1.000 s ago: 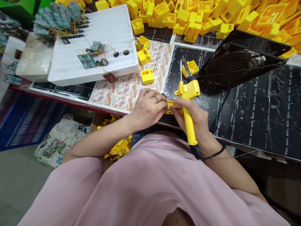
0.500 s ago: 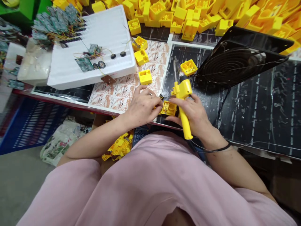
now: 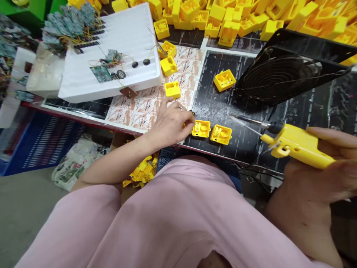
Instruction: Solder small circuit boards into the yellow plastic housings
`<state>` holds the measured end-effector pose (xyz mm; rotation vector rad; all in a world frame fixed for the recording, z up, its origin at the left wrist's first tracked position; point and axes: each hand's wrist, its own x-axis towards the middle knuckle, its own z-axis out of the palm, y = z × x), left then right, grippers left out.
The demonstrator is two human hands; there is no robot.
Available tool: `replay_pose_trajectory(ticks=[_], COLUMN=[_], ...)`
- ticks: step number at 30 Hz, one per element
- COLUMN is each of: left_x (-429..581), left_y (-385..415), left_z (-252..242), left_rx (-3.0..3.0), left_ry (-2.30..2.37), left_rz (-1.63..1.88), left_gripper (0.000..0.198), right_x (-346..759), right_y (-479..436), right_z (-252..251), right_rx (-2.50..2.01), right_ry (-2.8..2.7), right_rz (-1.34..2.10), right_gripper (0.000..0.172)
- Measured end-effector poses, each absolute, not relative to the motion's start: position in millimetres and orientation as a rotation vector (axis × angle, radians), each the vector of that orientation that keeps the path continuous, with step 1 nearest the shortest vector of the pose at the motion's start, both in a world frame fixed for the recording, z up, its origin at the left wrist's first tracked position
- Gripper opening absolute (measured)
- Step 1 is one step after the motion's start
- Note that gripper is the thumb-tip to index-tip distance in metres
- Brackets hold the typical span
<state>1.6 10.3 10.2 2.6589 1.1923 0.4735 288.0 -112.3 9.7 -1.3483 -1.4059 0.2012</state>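
My left hand [image 3: 170, 124] rests at the table's front edge, fingers curled and touching a small yellow plastic case half [image 3: 201, 128]. A second yellow case half [image 3: 221, 134] lies just right of it on the black mat. My right hand [image 3: 331, 175] is off to the right, closed round a yellow soldering gun [image 3: 298, 146] whose metal tip points left toward the case halves. The right hand is blurred by motion.
A white foam tray [image 3: 83, 78] with circuit boards [image 3: 102, 73] and black discs sits at the back left. A heap of yellow housings [image 3: 228, 18] fills the back. A black fan [image 3: 281, 74] leans at the right. More yellow parts [image 3: 173, 89] lie between.
My right hand has swung the soldering gun away to the right. The piece held between both hands now lies on the mat as two separate halves; my left hand stays beside them.
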Motion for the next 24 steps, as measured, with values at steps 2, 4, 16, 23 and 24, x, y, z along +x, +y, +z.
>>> replay_pose_trajectory(ticks=[2, 4, 16, 23, 24], left_x=[4, 6, 15, 15, 15], left_y=[8, 5, 2, 7, 7], left_z=[10, 9, 3, 7, 8], left_rx=[2.687, 2.718, 2.713, 2.717, 2.721], left_ry=[1.206, 1.232, 1.332, 1.287, 1.276], left_rz=[0.485, 0.504, 0.49, 0.44, 0.43], left_gripper=[0.02, 0.021, 0.017, 0.02, 0.021], right_x=[282, 273, 250, 245, 246], right_y=[-108, -110, -113, -103, -101], right_z=[-3, -7, 10, 19, 21], right_rx=[-1.27, -1.261, -1.162, -1.157, -1.123], right_ry=[-1.205, -1.18, -1.779, -1.955, -1.986], right_rz=[0.073, 0.119, 0.223, 0.131, 0.127], right_gripper=[0.048, 0.029, 0.033, 0.026, 0.025])
